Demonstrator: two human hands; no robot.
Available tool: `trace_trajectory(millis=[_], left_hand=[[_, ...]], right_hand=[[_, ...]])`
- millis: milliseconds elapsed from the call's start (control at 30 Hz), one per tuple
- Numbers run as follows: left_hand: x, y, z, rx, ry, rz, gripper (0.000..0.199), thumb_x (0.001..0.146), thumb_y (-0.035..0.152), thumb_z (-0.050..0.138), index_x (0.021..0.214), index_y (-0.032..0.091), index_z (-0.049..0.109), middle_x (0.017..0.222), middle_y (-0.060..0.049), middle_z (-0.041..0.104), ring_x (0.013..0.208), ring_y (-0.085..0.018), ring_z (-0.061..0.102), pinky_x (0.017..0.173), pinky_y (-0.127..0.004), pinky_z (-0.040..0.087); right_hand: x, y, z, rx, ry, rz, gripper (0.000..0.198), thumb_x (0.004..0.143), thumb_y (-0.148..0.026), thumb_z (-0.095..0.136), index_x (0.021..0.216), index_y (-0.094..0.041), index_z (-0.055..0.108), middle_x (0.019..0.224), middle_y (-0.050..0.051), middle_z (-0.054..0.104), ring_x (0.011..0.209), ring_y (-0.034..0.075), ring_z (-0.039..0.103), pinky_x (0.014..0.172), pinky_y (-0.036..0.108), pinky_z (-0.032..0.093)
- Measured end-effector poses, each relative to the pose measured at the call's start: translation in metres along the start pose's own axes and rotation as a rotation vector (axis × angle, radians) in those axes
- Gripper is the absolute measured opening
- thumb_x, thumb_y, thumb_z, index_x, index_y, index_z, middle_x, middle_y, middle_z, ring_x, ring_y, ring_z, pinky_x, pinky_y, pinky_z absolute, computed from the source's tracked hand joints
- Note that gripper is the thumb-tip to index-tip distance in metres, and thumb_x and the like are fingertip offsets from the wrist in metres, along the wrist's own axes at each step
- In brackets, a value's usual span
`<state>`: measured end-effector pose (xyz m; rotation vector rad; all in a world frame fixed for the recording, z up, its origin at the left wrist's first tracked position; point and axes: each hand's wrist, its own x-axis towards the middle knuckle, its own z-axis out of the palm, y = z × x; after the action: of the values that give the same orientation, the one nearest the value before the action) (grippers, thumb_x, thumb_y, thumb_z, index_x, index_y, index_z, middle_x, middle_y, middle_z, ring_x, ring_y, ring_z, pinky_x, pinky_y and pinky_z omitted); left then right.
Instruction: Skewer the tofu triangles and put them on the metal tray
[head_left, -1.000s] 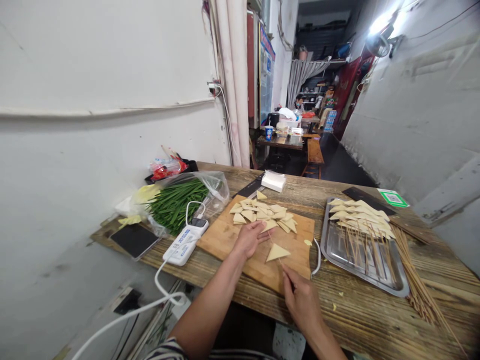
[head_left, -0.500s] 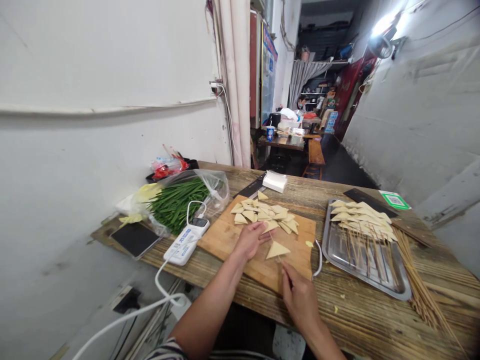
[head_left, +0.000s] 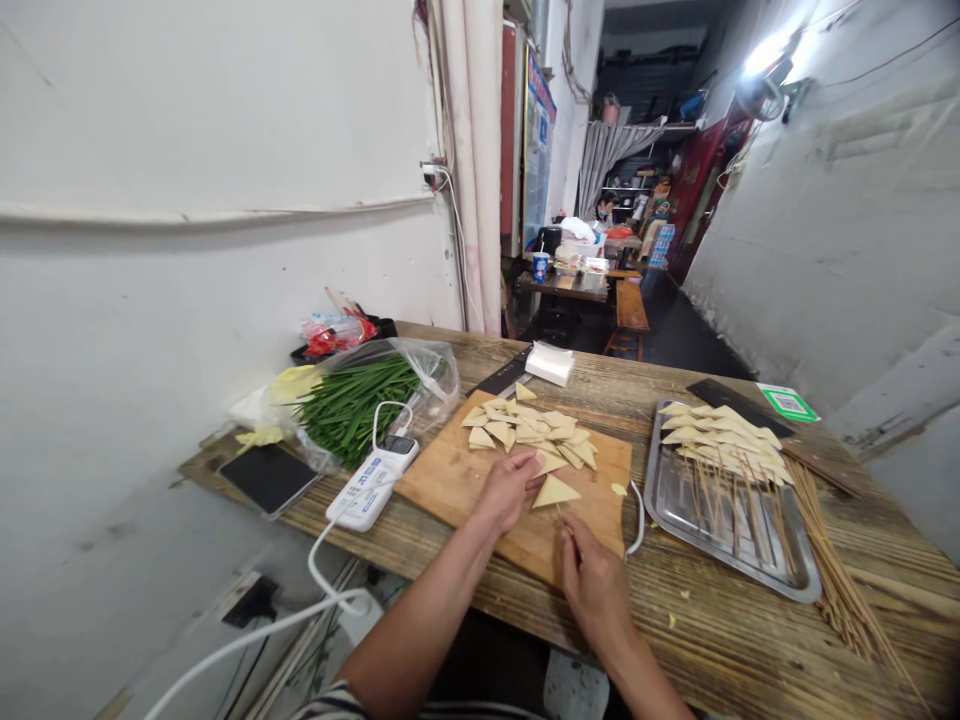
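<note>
My right hand (head_left: 596, 578) is closed on the lower end of a thin wooden skewer (head_left: 559, 513). A pale yellow triangular slice (head_left: 556, 490), which looks like dried tofu, is threaded on its upper part. Just beyond the skewer's tip, my left hand (head_left: 507, 492) pinches a second tofu slice (head_left: 550, 462) between thumb and fingers. Both hands work over a wooden cutting board (head_left: 439, 480). A heap of loose tofu triangles (head_left: 536, 425) lies on the board's far half.
A metal tray (head_left: 804, 578) at right carries several filled skewers (head_left: 724, 438), beside a bundle of bare skewers (head_left: 844, 570). To the left are a white power strip (head_left: 373, 485) with a cable and bagged green chives (head_left: 360, 405). A knife (head_left: 504, 377) and tissues (head_left: 550, 363) lie behind the board.
The left hand has shifted slightly right and towards me, bringing its tofu slice closer to the skewer. The right hand, skewer and threaded slice have hardly moved.
</note>
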<state>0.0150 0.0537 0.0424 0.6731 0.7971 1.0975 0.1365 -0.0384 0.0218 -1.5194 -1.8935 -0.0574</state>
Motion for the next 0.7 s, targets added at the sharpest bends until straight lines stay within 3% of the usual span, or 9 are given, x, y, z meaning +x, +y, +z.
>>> trace_trajectory(millis=[167,300,367,433,500,567,700], left_hand=[[-0.005,-0.003,0.004,0.074,0.021,0.046,0.033,0.070,0.035,0.062,0.093,0.012,0.061,0.083,-0.009,0.066,0.073,-0.017,0.062,0.068,-0.028,0.049],[-0.004,0.012,-0.021,0.412,0.252,0.378,0.037,0.075,0.040,0.054,0.106,0.020,0.058,0.087,-0.007,0.065,0.076,-0.018,0.060,0.074,-0.032,0.046],[-0.001,0.024,-0.038,0.663,0.389,0.556,0.029,0.074,0.036,0.055,0.098,0.021,0.063,0.092,-0.008,0.064,0.087,-0.021,0.057,0.084,-0.033,0.040],[0.003,0.037,-0.050,0.887,0.457,0.624,0.022,0.073,0.032,0.056,0.090,0.021,0.066,0.096,-0.009,0.063,0.096,-0.024,0.053,0.091,-0.035,0.032],[0.010,0.048,-0.055,1.143,0.444,0.615,0.024,0.070,0.028,0.060,0.092,0.020,0.065,0.101,-0.011,0.061,0.102,-0.027,0.048,0.095,-0.037,0.026],[0.017,0.054,-0.054,1.379,0.349,0.582,0.035,0.065,0.022,0.064,0.100,0.021,0.062,0.106,-0.011,0.059,0.106,-0.028,0.044,0.095,-0.038,0.023],[0.030,0.058,-0.048,1.660,0.230,0.530,0.045,0.062,0.014,0.064,0.106,0.025,0.058,0.106,-0.011,0.056,0.107,-0.030,0.040,0.091,-0.039,0.023]], right_hand=[[0.001,0.002,-0.001,-0.039,0.025,-0.010,0.039,0.088,-0.022,0.028,0.100,-0.009,0.063,0.077,0.010,0.070,0.057,0.018,0.066,0.051,0.023,0.050],[-0.003,0.012,-0.003,0.029,0.032,0.006,0.037,0.088,-0.023,0.030,0.101,-0.009,0.062,0.087,0.011,0.069,0.065,0.020,0.067,0.058,0.027,0.052],[-0.005,0.017,-0.004,0.080,0.044,0.044,0.035,0.087,-0.024,0.032,0.099,-0.010,0.062,0.089,0.011,0.068,0.071,0.020,0.066,0.063,0.028,0.053],[-0.005,0.021,-0.003,0.138,0.052,0.072,0.033,0.086,-0.024,0.034,0.098,-0.012,0.062,0.091,0.010,0.068,0.076,0.019,0.066,0.067,0.028,0.053],[-0.005,0.023,-0.003,0.175,0.056,0.081,0.032,0.086,-0.024,0.035,0.098,-0.013,0.062,0.092,0.010,0.068,0.078,0.019,0.066,0.069,0.029,0.053],[-0.005,0.023,-0.002,0.186,0.059,0.082,0.032,0.085,-0.024,0.035,0.098,-0.013,0.062,0.091,0.010,0.068,0.078,0.019,0.066,0.069,0.029,0.053],[-0.005,0.021,-0.003,0.193,0.061,0.083,0.032,0.085,-0.022,0.035,0.098,-0.012,0.062,0.090,0.010,0.068,0.075,0.020,0.066,0.066,0.029,0.054]])
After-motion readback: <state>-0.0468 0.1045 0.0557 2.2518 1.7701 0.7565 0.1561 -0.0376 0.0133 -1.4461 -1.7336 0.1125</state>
